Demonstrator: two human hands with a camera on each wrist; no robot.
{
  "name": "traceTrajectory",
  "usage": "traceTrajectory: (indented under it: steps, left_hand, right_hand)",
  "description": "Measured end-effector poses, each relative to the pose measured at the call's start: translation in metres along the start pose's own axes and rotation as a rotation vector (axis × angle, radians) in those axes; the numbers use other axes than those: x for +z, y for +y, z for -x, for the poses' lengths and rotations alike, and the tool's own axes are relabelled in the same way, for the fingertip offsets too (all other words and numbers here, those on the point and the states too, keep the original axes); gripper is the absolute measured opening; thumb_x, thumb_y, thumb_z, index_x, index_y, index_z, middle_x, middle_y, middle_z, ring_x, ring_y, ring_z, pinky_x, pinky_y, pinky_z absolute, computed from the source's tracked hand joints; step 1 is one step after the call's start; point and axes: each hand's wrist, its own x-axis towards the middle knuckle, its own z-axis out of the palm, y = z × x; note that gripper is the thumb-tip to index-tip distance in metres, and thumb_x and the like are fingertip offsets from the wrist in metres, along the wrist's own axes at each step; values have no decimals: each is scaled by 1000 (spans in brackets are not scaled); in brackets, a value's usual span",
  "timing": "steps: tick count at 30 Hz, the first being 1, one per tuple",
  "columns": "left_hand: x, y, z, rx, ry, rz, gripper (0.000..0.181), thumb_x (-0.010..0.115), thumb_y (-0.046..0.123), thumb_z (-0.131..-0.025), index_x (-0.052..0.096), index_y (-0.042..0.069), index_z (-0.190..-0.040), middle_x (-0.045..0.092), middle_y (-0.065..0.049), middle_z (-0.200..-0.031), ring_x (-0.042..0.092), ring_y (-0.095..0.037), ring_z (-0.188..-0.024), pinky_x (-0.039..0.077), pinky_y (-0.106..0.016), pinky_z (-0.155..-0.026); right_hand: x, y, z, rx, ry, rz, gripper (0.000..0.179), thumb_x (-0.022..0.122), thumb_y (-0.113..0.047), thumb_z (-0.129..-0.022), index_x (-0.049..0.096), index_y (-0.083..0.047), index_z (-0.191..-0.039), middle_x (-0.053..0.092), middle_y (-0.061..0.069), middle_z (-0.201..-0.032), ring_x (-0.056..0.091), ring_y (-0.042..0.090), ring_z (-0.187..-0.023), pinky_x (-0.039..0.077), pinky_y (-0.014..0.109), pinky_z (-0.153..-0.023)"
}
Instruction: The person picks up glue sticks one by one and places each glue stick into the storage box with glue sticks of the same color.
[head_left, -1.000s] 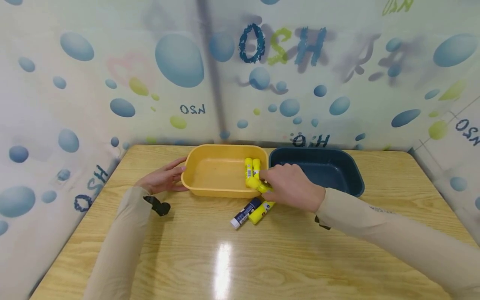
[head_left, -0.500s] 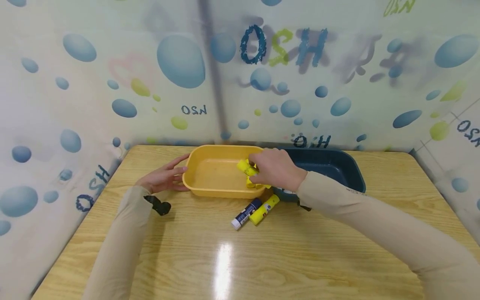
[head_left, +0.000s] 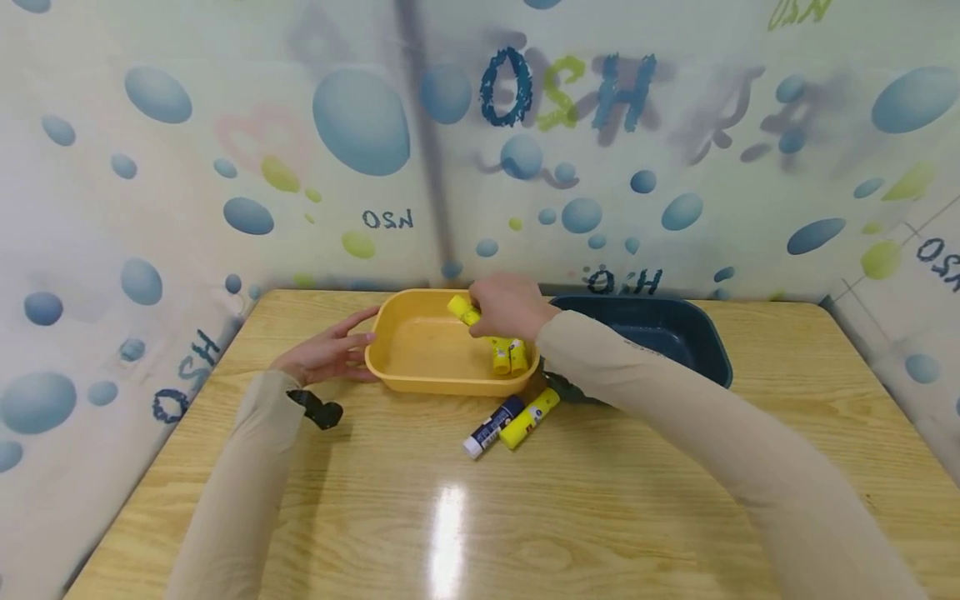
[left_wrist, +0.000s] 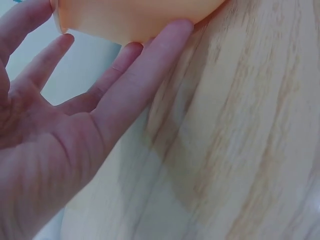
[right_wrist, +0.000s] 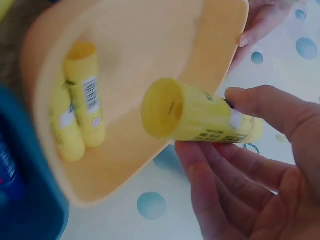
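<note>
In the head view my right hand [head_left: 513,307] pinches a yellow glue stick [head_left: 461,308] over the yellow-orange tray [head_left: 420,354]. The right wrist view shows that glue stick [right_wrist: 200,115] between thumb and fingers, its round hollow-looking end facing the camera. Two more yellow glue sticks [head_left: 509,357] lie side by side at the tray's right end. At the tray's left end my left hand [head_left: 327,354] touches the wall with its fingers extended. In the left wrist view the fingertips [left_wrist: 181,27] rest against the tray's outside.
To the right of the tray stands a dark blue tray [head_left: 714,350]; a blue tube [right_wrist: 9,167] shows inside it in the right wrist view. In front lie a navy glue stick [head_left: 493,427] with a white end and a yellow one [head_left: 529,419]. A patterned wall rises behind.
My right hand has moved left and up, carrying the yellow glue stick from the tray's right front corner to above its middle. The left hand has stayed at the tray's left end.
</note>
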Motion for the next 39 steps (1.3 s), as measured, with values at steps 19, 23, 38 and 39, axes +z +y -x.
traceTrajectory:
  steps: [19,23,38,39]
  left_hand:
    - [3,12,1,-76,4,81,67,41,8,-104,5,28,-156,14,-23,-153,55,-36,-112,41,-60,-95]
    - [4,14,2,-91,12,92,68,42,7,-104,5,28,-156,13,-24,-153,55,-36,-111,40,-60,-96]
    - [11,19,5,-113,64,92,67,45,4,-101,13,26,-156,19,-22,-149,55,-36,-108,39,-59,-98]
    - [11,19,5,-111,62,90,67,44,4,-101,11,25,-156,18,-23,-149,55,-37,-108,39,-59,-98]
  right_hand:
    - [20,-6,-47,283,-120,-219,30,73,-28,-84,59,-7,-100,58,4,-81,56,15,-63,45,22,-58]
    - [27,-6,-54,314,-160,-240,29,73,-26,-83,60,-5,-98,57,4,-76,53,11,-49,46,18,-49]
    - [59,10,-87,570,-286,-448,29,79,-18,-81,65,-4,-103,62,8,-85,57,17,-62,52,21,-56]
    - [60,10,-87,593,-279,-476,30,79,-17,-81,64,-4,-104,62,9,-89,58,18,-64,52,22,-56]
